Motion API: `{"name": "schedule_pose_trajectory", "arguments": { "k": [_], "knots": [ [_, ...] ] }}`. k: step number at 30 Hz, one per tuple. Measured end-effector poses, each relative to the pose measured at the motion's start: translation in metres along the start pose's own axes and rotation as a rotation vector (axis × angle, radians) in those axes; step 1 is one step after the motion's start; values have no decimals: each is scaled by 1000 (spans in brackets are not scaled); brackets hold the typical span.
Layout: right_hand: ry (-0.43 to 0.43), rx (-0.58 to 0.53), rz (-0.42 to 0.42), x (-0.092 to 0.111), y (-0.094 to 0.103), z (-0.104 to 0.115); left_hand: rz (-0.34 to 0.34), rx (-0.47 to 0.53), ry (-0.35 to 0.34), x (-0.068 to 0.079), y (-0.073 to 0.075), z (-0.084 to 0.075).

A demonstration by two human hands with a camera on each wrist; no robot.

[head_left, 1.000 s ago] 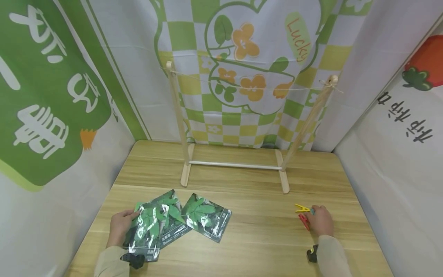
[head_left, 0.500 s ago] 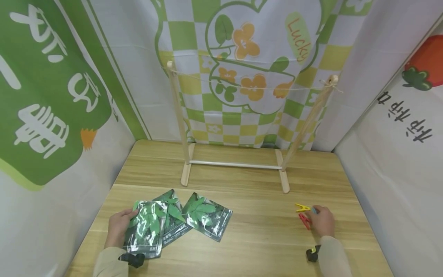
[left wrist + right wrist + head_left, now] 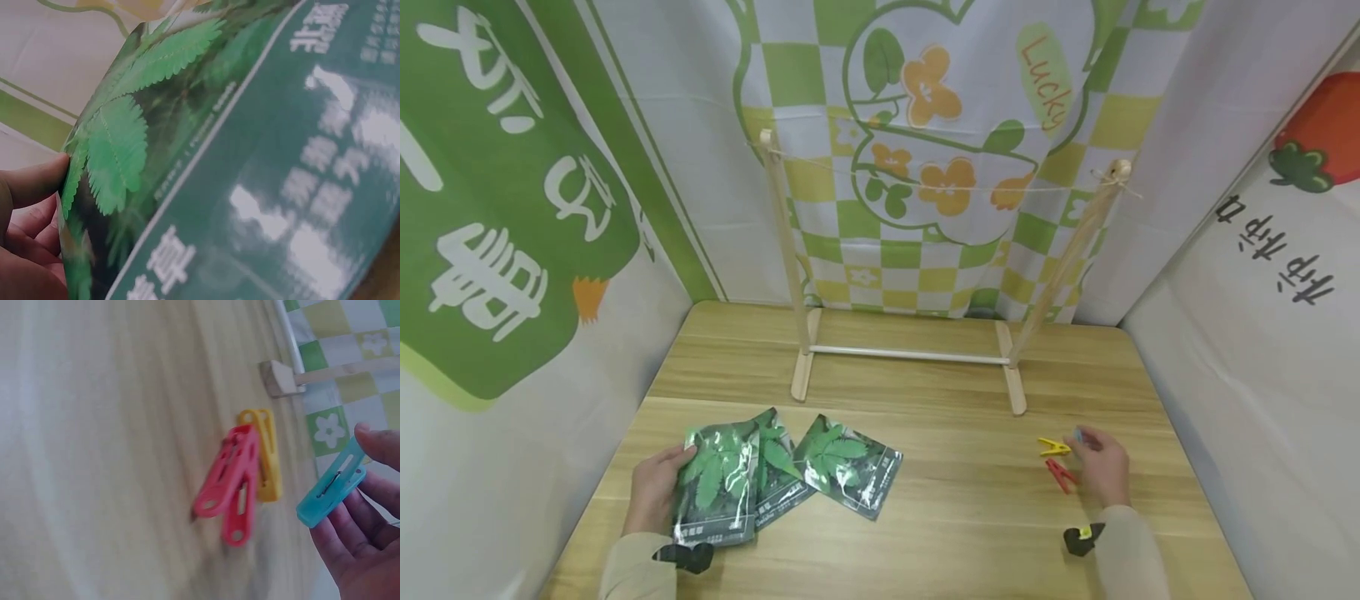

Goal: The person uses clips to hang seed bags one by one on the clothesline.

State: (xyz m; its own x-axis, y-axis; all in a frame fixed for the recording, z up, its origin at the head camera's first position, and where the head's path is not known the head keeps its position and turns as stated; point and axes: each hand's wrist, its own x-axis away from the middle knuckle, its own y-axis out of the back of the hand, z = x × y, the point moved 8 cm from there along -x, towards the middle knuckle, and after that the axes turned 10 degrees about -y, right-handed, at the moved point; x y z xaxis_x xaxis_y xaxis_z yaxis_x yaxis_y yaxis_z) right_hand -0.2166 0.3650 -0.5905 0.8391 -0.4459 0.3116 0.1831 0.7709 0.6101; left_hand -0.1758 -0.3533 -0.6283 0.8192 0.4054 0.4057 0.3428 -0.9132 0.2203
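At the left edge of a glossy green seed packet [image 3: 718,483], my left hand [image 3: 655,487] pinches it, thumb on the front and fingers behind, as the left wrist view shows. The packet is tilted up and partly covers a second packet [image 3: 781,467]. A third packet [image 3: 848,467] lies to the right of these. My right hand [image 3: 1101,467] holds a light blue clothespin [image 3: 331,486] between thumb and fingers. On the table just left of that hand lie a yellow clothespin [image 3: 1054,447] and a red clothespin [image 3: 1061,476].
A wooden stand [image 3: 910,356] with two uprights stands toward the back of the table [image 3: 955,475]. A thin string [image 3: 985,190] runs between the upright tops. Printed curtains [image 3: 805,75] hang behind and at both sides.
The left hand has raised and tilted the packet off the pile, shifting slightly left. My right hand has lifted the blue clothespin away from the yellow and red ones.
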Motion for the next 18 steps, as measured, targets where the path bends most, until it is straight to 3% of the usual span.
{"name": "schedule_pose_trajectory", "arguments": {
  "k": [6, 13, 18],
  "knots": [
    [-8, -37, 21, 4, 3, 14, 14, 24, -24, 0, -1, -5],
    [-14, -64, 35, 6, 5, 26, 53, -31, -64, 1, 0, -25],
    [9, -84, 6, 6, 10, 37, 41, -29, -95, 0, -1, -41]
  ]
}}
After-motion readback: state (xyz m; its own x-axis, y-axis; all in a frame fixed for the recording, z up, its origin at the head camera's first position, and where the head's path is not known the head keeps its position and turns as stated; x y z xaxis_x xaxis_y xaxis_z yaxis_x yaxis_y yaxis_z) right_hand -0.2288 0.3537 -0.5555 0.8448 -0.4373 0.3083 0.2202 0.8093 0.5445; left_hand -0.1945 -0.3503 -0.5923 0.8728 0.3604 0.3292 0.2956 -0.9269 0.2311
